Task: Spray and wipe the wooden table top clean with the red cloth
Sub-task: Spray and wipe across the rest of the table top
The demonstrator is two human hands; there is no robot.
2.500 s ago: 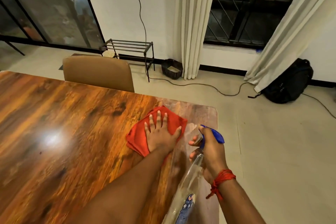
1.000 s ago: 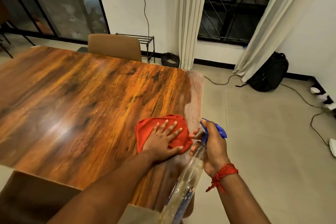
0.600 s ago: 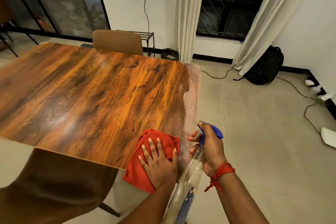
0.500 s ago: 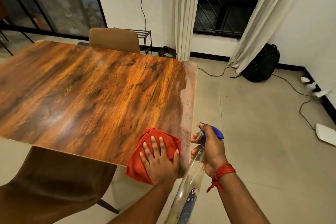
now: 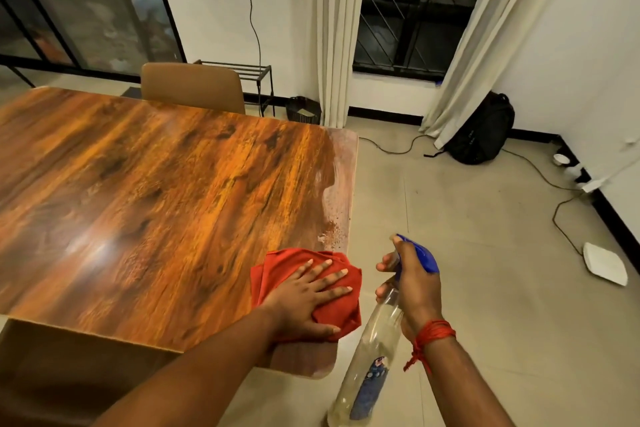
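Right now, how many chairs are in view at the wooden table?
2. A tan-backed chair stands at the table's far side; a dark brown chair is tucked under the near edge. Others may sit beyond the frame's left.

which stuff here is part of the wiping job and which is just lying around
In the job: cloth under the left hand; spray bottle in the right hand; table.

Lying about: backpack, chair, rack, bin, cables, white plate on the floor.
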